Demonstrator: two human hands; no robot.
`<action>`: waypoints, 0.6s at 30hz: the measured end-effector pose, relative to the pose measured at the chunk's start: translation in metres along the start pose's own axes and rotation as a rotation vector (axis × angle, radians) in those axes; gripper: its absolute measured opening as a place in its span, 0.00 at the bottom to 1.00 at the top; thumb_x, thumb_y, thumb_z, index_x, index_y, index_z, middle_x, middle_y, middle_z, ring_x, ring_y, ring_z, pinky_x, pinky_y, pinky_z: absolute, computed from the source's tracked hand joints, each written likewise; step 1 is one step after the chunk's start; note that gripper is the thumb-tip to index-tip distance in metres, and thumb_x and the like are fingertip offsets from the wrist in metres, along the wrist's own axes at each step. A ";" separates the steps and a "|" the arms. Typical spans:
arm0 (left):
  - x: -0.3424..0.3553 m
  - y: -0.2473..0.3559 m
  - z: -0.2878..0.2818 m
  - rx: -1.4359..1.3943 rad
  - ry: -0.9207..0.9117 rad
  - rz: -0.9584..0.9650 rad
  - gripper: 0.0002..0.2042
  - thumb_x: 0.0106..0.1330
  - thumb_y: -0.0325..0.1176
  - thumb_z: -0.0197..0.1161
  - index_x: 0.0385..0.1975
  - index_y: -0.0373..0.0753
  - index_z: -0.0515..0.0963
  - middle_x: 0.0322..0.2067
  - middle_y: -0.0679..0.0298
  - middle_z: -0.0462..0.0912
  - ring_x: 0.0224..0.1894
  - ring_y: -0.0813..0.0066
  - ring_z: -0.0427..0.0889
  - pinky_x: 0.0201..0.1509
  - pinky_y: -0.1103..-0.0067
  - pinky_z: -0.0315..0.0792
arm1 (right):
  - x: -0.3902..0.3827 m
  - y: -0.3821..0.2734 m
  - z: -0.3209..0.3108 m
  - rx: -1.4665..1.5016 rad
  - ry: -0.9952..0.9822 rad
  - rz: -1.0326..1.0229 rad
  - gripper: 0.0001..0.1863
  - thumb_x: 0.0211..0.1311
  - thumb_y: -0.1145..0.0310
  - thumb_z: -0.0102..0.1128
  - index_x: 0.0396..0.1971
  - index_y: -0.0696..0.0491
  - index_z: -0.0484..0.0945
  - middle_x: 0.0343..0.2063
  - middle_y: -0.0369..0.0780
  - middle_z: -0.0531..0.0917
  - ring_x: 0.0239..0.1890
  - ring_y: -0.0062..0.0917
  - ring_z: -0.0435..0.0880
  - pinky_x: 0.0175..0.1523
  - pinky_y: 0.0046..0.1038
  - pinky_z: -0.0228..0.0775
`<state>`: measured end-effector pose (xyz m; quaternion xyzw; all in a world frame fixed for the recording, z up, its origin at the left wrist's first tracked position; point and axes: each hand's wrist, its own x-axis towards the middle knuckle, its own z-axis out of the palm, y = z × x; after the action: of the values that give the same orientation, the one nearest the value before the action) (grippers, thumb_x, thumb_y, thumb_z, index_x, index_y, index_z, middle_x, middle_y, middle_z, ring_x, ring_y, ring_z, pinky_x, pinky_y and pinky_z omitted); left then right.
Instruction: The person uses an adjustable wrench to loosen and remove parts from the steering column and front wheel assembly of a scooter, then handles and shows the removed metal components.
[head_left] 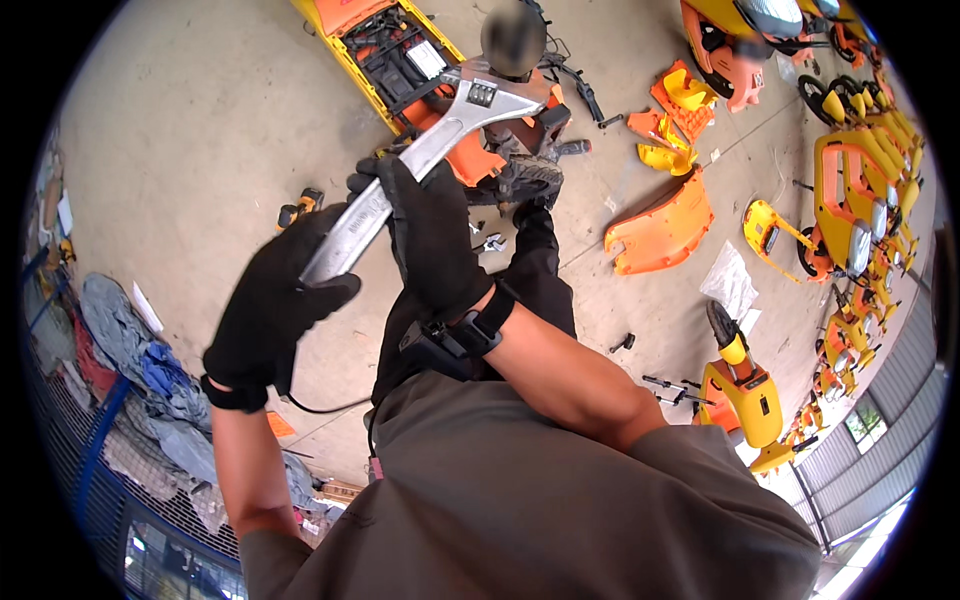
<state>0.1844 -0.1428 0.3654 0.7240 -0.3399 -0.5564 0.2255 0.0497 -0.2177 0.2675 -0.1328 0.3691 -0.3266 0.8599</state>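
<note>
Large adjustable wrench (420, 160), bare steel, held in the air over the dismantled orange scooter (420, 70). Left hand (275, 300) closed around the handle end; right hand (430, 240) closed mid-shaft (both in black gloves). Likely heavy, rigid, head-weighted, smooth; two-handed grip along the handle suits it.

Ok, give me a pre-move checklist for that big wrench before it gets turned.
1. Left hand gripping the wrench handle end: ok.
2. Right hand wrapped around the handle higher up: ok.
3. Black gloves on both hands: ok.
4. Wrench head seated on a fitting: cannot tell, a blurred round part hides the contact.
5. Jaw opening matched to the part: cannot tell.
6. Floor around the feet free of loose pieces: not ok, orange panels and small tools lie close by.
</note>
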 end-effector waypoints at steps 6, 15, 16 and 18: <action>0.006 0.014 -0.021 -0.212 -0.023 -0.008 0.23 0.57 0.25 0.62 0.55 0.31 0.73 0.42 0.65 0.79 0.44 0.81 0.73 0.51 0.82 0.68 | 0.007 -0.006 0.010 -0.003 -0.048 -0.003 0.14 0.72 0.66 0.53 0.48 0.60 0.68 0.45 0.46 0.79 0.47 0.30 0.82 0.52 0.31 0.76; 0.011 -0.018 -0.027 -0.239 0.016 -0.097 0.21 0.63 0.30 0.60 0.57 0.31 0.73 0.40 0.68 0.79 0.38 0.85 0.73 0.43 0.84 0.69 | 0.010 0.002 0.010 -0.032 -0.042 0.011 0.14 0.71 0.69 0.51 0.48 0.62 0.68 0.47 0.47 0.79 0.48 0.29 0.82 0.51 0.28 0.74; 0.012 -0.021 -0.029 -0.240 0.033 -0.158 0.21 0.64 0.31 0.60 0.57 0.31 0.73 0.40 0.69 0.80 0.37 0.86 0.73 0.41 0.85 0.69 | 0.010 0.002 0.011 -0.034 -0.043 0.003 0.14 0.71 0.69 0.51 0.49 0.62 0.68 0.47 0.48 0.79 0.49 0.30 0.82 0.51 0.28 0.74; 0.011 -0.017 -0.023 -0.274 0.053 -0.095 0.20 0.66 0.32 0.59 0.57 0.32 0.74 0.38 0.70 0.80 0.33 0.89 0.72 0.37 0.87 0.68 | 0.014 0.005 0.006 -0.038 -0.059 0.008 0.14 0.71 0.69 0.52 0.49 0.62 0.68 0.48 0.48 0.79 0.50 0.30 0.81 0.51 0.28 0.75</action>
<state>0.2124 -0.1406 0.3525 0.7160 -0.2200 -0.5883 0.3046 0.0632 -0.2232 0.2619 -0.1574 0.3504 -0.3121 0.8690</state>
